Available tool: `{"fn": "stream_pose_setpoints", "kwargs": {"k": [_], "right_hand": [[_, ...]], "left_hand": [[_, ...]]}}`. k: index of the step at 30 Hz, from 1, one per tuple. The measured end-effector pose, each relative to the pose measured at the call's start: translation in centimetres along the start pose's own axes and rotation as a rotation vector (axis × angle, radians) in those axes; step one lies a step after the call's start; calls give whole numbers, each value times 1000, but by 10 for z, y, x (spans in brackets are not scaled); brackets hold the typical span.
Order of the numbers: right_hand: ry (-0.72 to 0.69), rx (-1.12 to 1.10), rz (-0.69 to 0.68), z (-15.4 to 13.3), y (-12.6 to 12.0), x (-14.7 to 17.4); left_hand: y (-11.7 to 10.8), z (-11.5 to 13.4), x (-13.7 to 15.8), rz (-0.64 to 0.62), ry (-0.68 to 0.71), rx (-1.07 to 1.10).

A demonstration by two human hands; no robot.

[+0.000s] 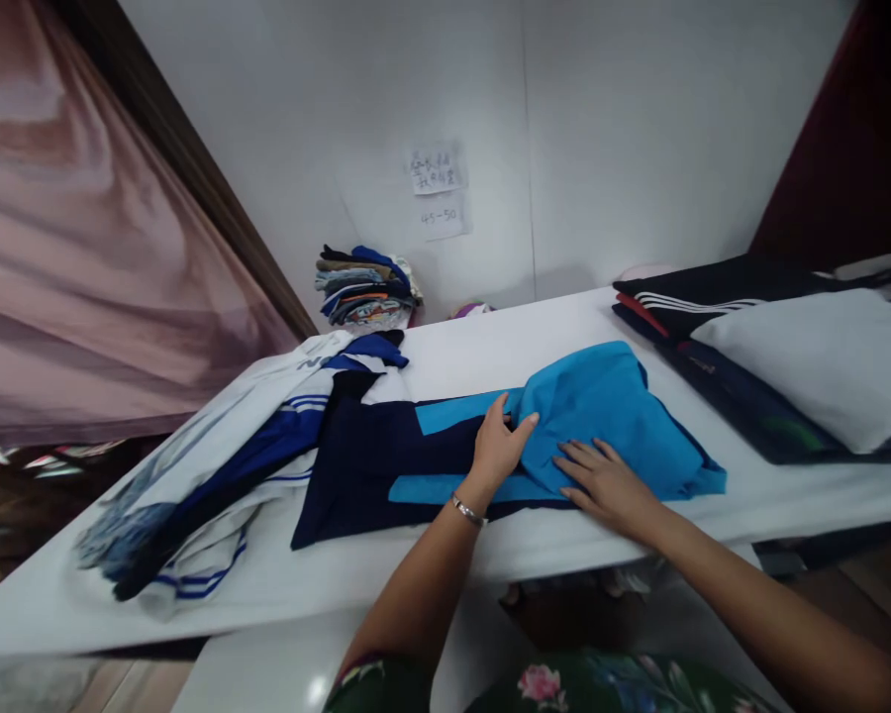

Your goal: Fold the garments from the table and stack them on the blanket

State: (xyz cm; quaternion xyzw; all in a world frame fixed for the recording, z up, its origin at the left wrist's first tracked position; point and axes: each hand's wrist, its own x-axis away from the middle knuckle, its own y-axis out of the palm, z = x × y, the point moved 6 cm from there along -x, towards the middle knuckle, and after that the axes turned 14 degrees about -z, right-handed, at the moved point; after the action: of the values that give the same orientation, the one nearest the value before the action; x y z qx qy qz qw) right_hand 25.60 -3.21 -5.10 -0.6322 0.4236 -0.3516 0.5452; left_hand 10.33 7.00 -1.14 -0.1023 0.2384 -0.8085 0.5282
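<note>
A navy and bright-blue garment (594, 406) lies lengthwise on the white-covered table (475, 347). Its navy end (375, 446) is spread flat to the left, with two bright-blue bands on it. The blue part on the right is folded over and puffed up. I cannot tell what kind of garment it is. My left hand (499, 446) rests at the edge of the blue fold, thumb and fingers apart. On the blue cloth, my right hand (609, 487) lies flat with its fingers spread. Neither hand grasps the cloth.
Loose white, blue and black clothes (267, 436) lie in a heap on the left. A folded stack of clothes (367, 287) stands against the wall. Dark folded garments (705, 297) and a white cloth (817, 356) lie on the right. A pink curtain (104, 248) hangs at left.
</note>
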Motion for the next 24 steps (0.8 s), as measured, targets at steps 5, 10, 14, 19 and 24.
{"fn": "stream_pose_setpoints", "kwargs": {"k": [5, 10, 14, 19, 24], "right_hand": [[-78, -117, 77, -3, -26, 14], [31, -141, 459, 45, -80, 34], [270, -201, 506, 110, -101, 29], [343, -232, 370, 151, -92, -4], [251, -141, 84, 147, -40, -38]], "left_hand": [[10, -17, -23, -21, 8, 209], [9, -30, -23, -70, -32, 638], [7, -26, -19, -62, -48, 1003], [-1, -32, -21, -86, -195, 1253], [-35, -59, -26, 259, -199, 1161]]}}
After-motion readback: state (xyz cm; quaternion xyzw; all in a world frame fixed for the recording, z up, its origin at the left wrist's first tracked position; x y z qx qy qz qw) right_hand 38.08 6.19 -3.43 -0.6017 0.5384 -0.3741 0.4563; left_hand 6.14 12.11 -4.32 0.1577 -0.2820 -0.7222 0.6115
